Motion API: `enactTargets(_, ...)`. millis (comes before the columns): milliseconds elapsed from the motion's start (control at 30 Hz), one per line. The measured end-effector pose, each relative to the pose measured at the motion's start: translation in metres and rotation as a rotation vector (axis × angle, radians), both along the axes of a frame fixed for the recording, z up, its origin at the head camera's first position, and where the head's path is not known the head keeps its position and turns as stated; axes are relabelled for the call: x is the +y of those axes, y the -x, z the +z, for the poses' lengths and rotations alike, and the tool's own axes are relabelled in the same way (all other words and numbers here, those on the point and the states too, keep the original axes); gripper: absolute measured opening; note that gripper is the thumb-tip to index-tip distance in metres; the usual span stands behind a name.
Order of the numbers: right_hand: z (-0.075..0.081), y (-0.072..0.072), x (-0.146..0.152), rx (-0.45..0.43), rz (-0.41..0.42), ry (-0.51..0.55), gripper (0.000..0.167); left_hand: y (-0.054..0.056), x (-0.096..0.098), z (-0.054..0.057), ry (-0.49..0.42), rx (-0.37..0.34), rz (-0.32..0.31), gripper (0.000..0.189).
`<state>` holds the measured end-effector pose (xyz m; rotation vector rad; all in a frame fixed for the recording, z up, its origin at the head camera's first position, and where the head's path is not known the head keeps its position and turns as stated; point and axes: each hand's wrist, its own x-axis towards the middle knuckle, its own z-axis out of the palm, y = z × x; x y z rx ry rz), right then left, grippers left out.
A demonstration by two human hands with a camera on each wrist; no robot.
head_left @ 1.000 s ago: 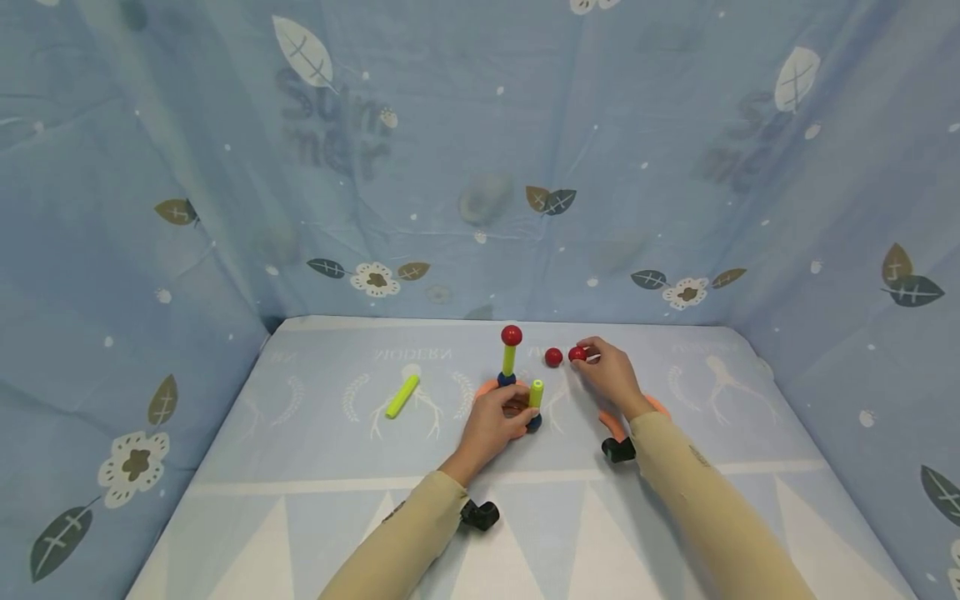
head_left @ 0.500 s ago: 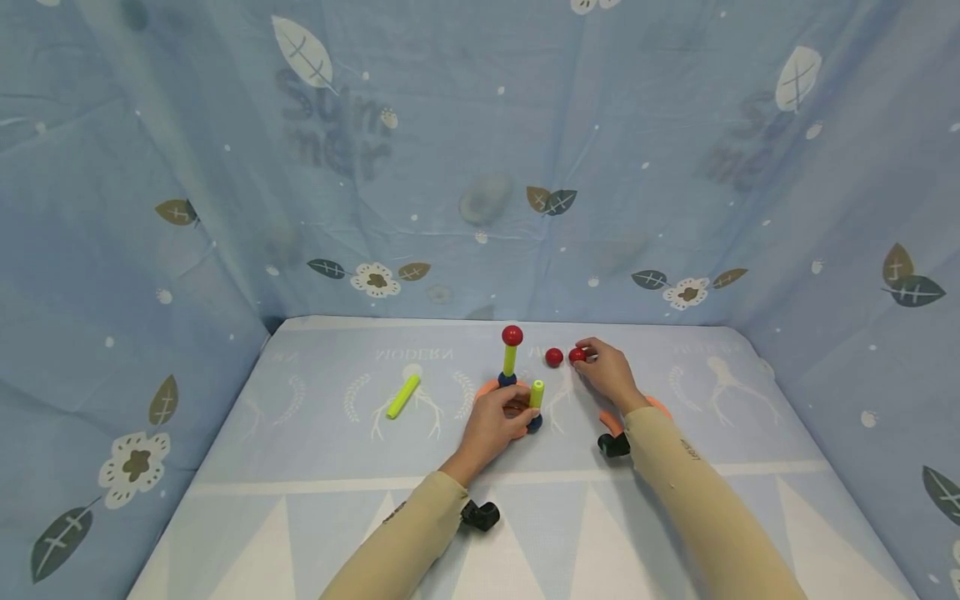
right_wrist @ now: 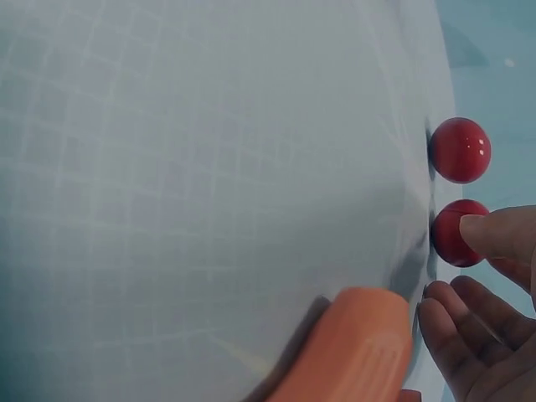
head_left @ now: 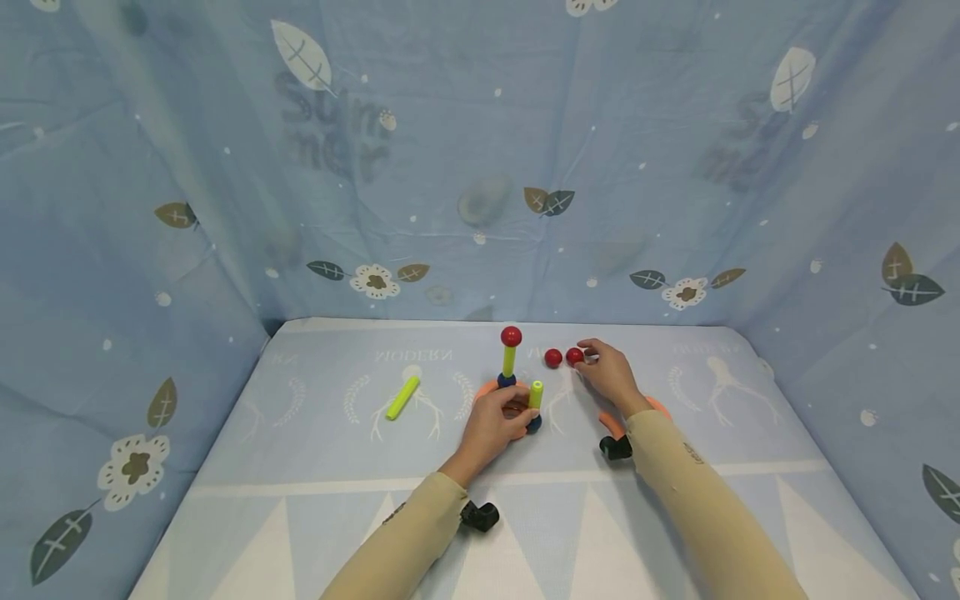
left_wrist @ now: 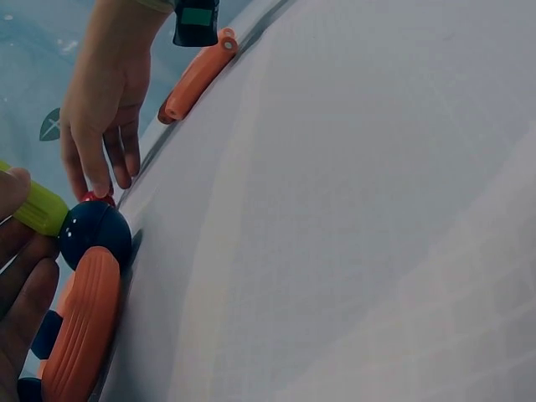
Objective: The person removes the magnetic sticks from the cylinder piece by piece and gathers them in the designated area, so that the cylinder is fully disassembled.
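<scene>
head view: the left hand [head_left: 491, 423] is pinching the upright rod [head_left: 536, 393], while the right hand [head_left: 609, 373] is touching the rightmost ball [head_left: 573, 357] on the table [head_left: 315, 450], grip unclear, seemingly fetching it, next needing a secure pinch.

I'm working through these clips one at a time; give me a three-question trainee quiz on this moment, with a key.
1. Multiple choice: what does the left hand hold?
a) a red ball
b) a green rod joined to a blue ball
c) a black piece

2. True or false: a blue ball tops the standing rod beyond that hand.

3. Count: how many red balls show in the head view?

Key:
1. b
2. False; a red top ball sits there.
3. Three: that one, plus a left loose ball and a right loose ball, the latter at the fingers of the right hand.
</scene>
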<state>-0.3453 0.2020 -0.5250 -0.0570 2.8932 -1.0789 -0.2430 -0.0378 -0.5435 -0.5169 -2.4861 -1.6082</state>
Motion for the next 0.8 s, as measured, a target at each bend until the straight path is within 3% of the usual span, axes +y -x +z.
enactTargets(300,0.004,-0.008,0.003,-0.001,-0.004,-0.007,0.048,0.0,0.0,-0.002,0.0,-0.005,-0.003,0.021)
enactTargets(667,0.02,-0.036,-0.001,0.07,0.054,0.048,0.047,-0.001,0.0,0.0,-0.002,0.01,-0.006,0.023)
enactTargets(800,0.024,-0.046,-0.005,0.104,0.084,0.054,0.046,-0.002,-0.002,-0.001,0.058,0.051,0.004,0.024)
